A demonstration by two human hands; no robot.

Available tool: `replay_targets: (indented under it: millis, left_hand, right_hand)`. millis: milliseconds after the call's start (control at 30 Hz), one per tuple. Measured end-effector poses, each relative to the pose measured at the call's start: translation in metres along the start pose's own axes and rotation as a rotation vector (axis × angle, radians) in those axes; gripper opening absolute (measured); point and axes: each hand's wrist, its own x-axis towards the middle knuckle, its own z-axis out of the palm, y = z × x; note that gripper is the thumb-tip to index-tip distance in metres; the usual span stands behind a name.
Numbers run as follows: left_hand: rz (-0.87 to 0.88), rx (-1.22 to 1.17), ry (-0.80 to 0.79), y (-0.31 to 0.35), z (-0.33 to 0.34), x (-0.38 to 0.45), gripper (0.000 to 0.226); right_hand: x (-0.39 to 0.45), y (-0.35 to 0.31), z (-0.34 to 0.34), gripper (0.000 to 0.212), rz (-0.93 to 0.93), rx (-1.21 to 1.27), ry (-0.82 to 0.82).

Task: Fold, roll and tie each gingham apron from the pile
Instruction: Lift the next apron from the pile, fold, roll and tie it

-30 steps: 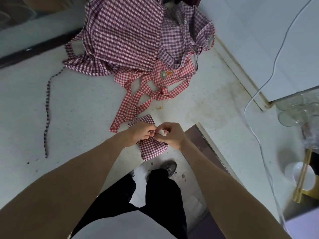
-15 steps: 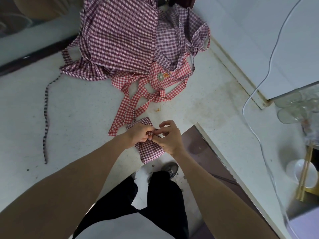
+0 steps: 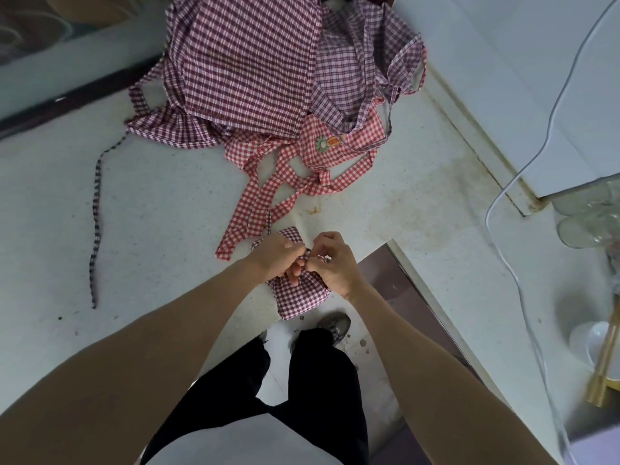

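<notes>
A rolled maroon gingham apron (image 3: pixel 297 297) lies at the counter's front edge, right in front of me. My left hand (image 3: pixel 276 258) and my right hand (image 3: pixel 330 263) meet on top of it, fingers curled and pinching its tie strap between them. Behind it lies the pile of gingham aprons (image 3: pixel 255 72), dark maroon ones on top and a red one with a flower badge (image 3: pixel 339 146) in front. The red apron's straps (image 3: pixel 265 199) trail toward my hands.
A loose dark checked strap (image 3: pixel 96 209) lies on the white counter (image 3: pixel 151 213) at left. A white cable (image 3: pixel 510 182) loops along the right side. Glass jars (image 3: pixel 590 216) and a white cup (image 3: pixel 600 340) stand at the right. My legs and shoe (image 3: pixel 335 325) show below the counter edge.
Both hands have kept working the strap on the roll; my right hand's fingers have closed down onto it again, and the hands sit pressed closer together.
</notes>
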Motion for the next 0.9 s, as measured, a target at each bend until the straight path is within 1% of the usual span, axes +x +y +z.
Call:
replay_targets:
  millis: [67, 100, 133, 167, 200, 267, 367, 500, 567, 600, 667, 700, 733, 767, 833, 900]
  left_hand:
    - [-0.014, -0.045, 0.034, -0.001, 0.002, 0.003, 0.025]
    - [-0.038, -0.082, 0.047, -0.002, 0.001, 0.005, 0.013]
    - [-0.064, -0.110, 0.054, -0.002, -0.001, 0.006, 0.009]
    - [-0.080, -0.136, 0.054, -0.004, -0.002, 0.008, 0.017]
    - [-0.086, -0.128, 0.039, -0.005, -0.003, 0.011, 0.020]
    - [-0.070, -0.065, 0.024, -0.006, -0.005, 0.012, 0.017]
    - [0.002, -0.072, -0.012, -0.008, -0.004, 0.008, 0.009]
    - [0.071, -0.089, -0.050, -0.009, -0.006, 0.005, 0.004]
    - [0.089, -0.069, -0.073, -0.011, -0.006, 0.007, 0.004]
    - [0.099, -0.057, -0.076, -0.012, -0.005, 0.007, 0.004]
    - [0.127, -0.019, -0.060, -0.011, -0.003, 0.006, 0.007]
    - [0.146, -0.009, -0.054, -0.011, -0.003, 0.005, 0.008]
    - [0.163, -0.001, -0.049, -0.012, -0.002, 0.005, 0.007]
    - [0.171, 0.017, -0.042, -0.013, -0.002, 0.005, 0.004]
    - [0.167, 0.030, -0.034, -0.018, -0.004, 0.005, 0.005]
    - [0.157, 0.034, -0.044, -0.021, -0.003, 0.006, 0.008]
  right_hand:
    - [0.002, 0.003, 0.000, 0.026, 0.012, 0.022, 0.003]
    - [0.002, 0.005, -0.001, 0.026, 0.021, 0.034, -0.008]
    - [0.002, 0.005, -0.002, 0.022, 0.035, 0.048, -0.031]
    - [0.002, 0.007, -0.002, 0.013, 0.047, 0.060, -0.060]
    - [0.003, 0.007, -0.005, 0.006, 0.050, 0.066, -0.104]
    - [0.003, 0.004, -0.005, 0.005, 0.071, 0.068, -0.200]
    - [0.005, 0.001, -0.005, 0.014, 0.128, 0.124, -0.299]
    - [0.008, 0.004, -0.006, 0.007, 0.170, 0.332, -0.450]
    - [0.006, -0.002, -0.011, 0.030, 0.207, 0.420, -0.511]
    - [0.006, -0.002, -0.013, 0.031, 0.218, 0.448, -0.555]
    - [0.006, -0.002, -0.013, 0.022, 0.210, 0.524, -0.636]
    - [0.007, -0.002, -0.013, 0.022, 0.224, 0.544, -0.653]
    - [0.009, -0.003, -0.013, 0.022, 0.249, 0.503, -0.665]
    - [0.010, -0.006, -0.014, 0.024, 0.266, 0.408, -0.648]
    - [0.014, -0.013, -0.016, 0.031, 0.291, 0.176, -0.599]
    - [0.018, -0.021, -0.021, 0.029, 0.287, -0.033, -0.558]
